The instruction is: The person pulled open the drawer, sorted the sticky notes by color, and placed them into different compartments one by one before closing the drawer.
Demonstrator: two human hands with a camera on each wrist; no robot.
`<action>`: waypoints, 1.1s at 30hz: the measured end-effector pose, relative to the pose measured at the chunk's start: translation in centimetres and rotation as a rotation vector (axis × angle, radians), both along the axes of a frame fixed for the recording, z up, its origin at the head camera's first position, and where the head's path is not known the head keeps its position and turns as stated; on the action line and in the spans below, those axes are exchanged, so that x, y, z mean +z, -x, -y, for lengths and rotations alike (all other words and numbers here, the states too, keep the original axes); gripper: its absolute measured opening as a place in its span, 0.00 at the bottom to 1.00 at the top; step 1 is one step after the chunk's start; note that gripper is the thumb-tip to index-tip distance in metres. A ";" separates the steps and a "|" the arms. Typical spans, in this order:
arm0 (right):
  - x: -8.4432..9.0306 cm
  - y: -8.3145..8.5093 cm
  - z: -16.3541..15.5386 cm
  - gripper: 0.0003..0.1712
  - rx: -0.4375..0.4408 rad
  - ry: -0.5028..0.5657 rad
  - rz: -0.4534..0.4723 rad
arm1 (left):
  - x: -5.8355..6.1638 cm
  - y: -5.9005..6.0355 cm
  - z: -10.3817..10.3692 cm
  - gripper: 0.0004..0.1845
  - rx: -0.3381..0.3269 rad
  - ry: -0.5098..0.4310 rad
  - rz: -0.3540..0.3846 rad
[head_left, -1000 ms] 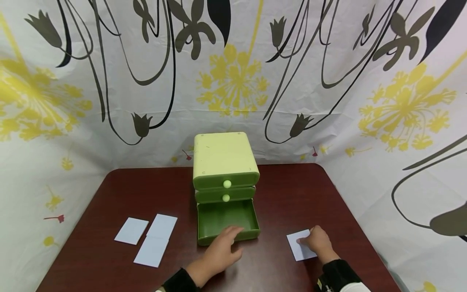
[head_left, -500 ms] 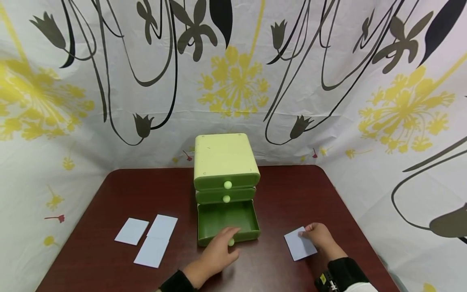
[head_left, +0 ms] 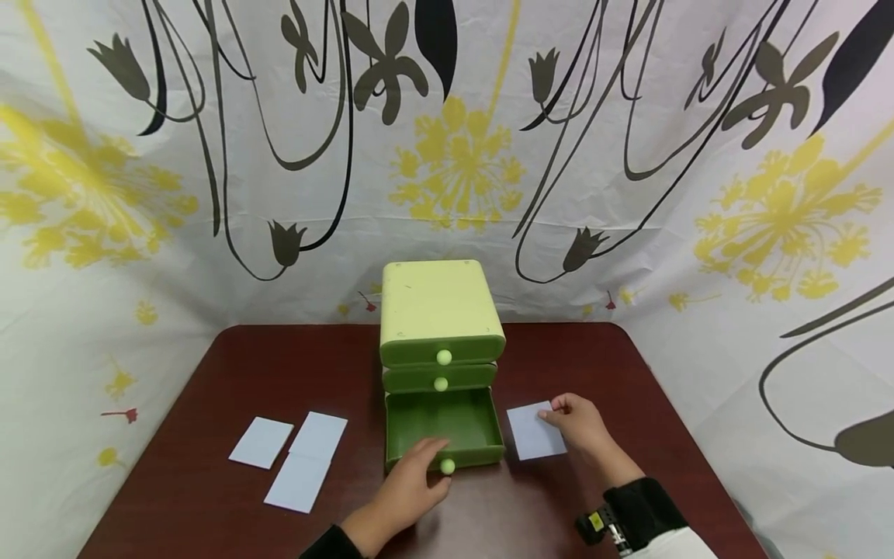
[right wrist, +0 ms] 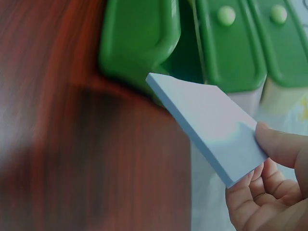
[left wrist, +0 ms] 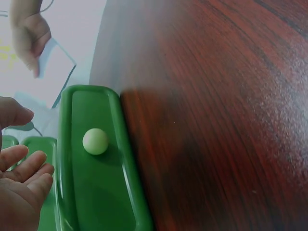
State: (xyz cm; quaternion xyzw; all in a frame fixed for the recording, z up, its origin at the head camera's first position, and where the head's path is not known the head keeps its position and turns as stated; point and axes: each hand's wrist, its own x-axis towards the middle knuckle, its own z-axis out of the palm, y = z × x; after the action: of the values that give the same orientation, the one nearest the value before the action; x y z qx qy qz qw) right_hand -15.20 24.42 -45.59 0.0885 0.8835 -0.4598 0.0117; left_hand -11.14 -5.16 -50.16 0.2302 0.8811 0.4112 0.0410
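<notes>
Since a second ago the right hand (head_left: 580,423) has lifted the pale blue rectangular card (head_left: 535,432) off the dark red wooden bench (head_left: 608,373) and carried it left, so it now hangs just beside the right wall of the pulled-out bottom drawer (head_left: 443,423) of the small green plastic three-drawer chest (head_left: 436,310). Thumb and fingers pinch the card by one edge; the right wrist view shows it tilted, its free corner pointing at the drawer's opening. That puts the card close to going in, though it is not yet over the drawer.

The left hand (head_left: 408,489) rests at the drawer's front rim beside the round pale green knob (head_left: 448,466), fingers loosely extended and clasping nothing; the left wrist view shows the knob clear of the fingertips.

Three more pale blue cards (head_left: 293,458) lie flat on the bench well to the left. No brand, label or writing shows on the cards or chest.
</notes>
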 end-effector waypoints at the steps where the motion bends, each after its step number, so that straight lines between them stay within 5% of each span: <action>1: 0.1 0.2 0.6 0.11 -0.001 0.013 0.003 | 0.0 0.0 0.1 0.30 0.005 -0.003 -0.004; 16: -1.9 2.3 7.4 0.11 -0.034 0.107 0.023 | -0.2 -0.8 3.0 0.28 0.057 -0.029 0.000; 23: -2.4 3.0 9.2 0.12 -0.095 0.239 0.050 | 0.0 -1.7 4.7 0.28 0.120 0.019 -0.047; 33: -3.3 3.8 11.8 0.10 -0.016 0.298 0.105 | -0.6 -1.9 6.6 0.28 0.220 0.031 -0.110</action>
State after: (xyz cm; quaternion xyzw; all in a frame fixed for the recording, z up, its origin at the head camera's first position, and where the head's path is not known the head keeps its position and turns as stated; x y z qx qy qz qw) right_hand -19.05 12.64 -48.89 0.1167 0.8028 -0.5808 0.0673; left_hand -9.24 -11.78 -50.73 0.1535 0.9083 0.3860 -0.0494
